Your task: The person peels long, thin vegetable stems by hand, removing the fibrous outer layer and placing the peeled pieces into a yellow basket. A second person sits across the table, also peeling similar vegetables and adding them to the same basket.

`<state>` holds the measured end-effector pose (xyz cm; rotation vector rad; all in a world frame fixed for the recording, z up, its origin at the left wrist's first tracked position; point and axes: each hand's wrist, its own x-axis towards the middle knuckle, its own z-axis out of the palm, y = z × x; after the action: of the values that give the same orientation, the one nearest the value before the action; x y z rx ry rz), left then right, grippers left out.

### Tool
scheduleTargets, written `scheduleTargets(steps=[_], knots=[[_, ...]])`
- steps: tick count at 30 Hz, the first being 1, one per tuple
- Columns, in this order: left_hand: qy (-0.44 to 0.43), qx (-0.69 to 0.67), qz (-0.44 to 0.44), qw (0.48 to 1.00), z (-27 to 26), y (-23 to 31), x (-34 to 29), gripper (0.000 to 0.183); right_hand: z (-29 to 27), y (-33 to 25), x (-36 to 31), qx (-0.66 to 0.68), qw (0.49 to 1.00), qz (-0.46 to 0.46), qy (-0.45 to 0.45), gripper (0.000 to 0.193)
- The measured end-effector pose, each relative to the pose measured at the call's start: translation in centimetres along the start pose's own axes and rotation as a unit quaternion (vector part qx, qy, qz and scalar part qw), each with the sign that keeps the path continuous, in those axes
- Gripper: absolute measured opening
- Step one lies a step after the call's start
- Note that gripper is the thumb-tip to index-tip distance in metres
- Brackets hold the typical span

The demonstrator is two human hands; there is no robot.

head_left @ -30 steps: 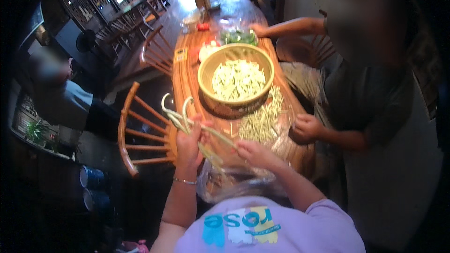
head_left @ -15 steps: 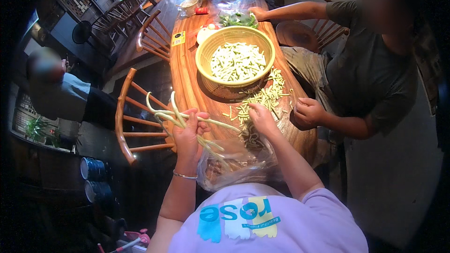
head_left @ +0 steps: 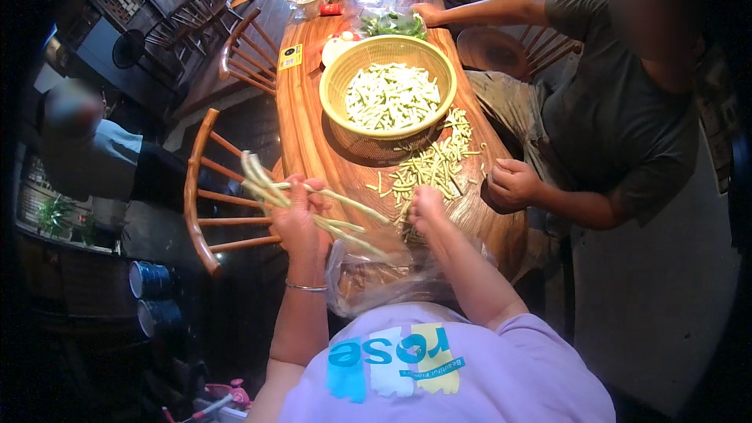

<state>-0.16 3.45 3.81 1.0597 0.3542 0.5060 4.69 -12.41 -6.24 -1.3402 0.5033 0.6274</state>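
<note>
My left hand (head_left: 301,215) is closed around several long green beans (head_left: 262,182), whose ends stick out on both sides of the fist. My right hand (head_left: 427,207) is closed at the near edge of a pile of short bean pieces (head_left: 429,168) on the wooden table (head_left: 301,102); whatever its fingers hold is hidden. Below both hands a clear plastic bag (head_left: 356,278) lies at the table's near end. Beyond the pile stands a yellow woven basket (head_left: 333,113) full of cut bean pieces (head_left: 392,98).
A co-worker in a dark shirt (head_left: 627,125) sits at the right, one hand (head_left: 513,186) by the table edge, the other at a bag of green vegetables (head_left: 395,23). Wooden chairs (head_left: 205,196) line the left side. Another person (head_left: 94,141) is farther left.
The beans in my left hand have swung, their upper ends now closer together. My right hand has drawn slightly nearer to me, its fingers turned downward. The view has shifted a little.
</note>
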Motion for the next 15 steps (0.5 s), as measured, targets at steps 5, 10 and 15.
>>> scheduleTargets(steps=[5,10,15], knots=[[-0.037,0.002,-0.071,0.997,-1.0,1.2,0.5,0.017,-0.2,-2.4,-4.0,0.109,0.975,-0.047,-0.187,0.008],[-0.067,0.002,-0.151,0.986,-0.7,0.0,-0.1,0.023,2.0,-4.1,-7.3,0.022,0.913,-0.027,-0.406,0.01],[0.034,-0.05,-0.138,0.989,-1.6,0.4,1.6,0.025,2.2,-1.5,-5.4,-0.213,0.921,-0.264,-0.192,0.023]])
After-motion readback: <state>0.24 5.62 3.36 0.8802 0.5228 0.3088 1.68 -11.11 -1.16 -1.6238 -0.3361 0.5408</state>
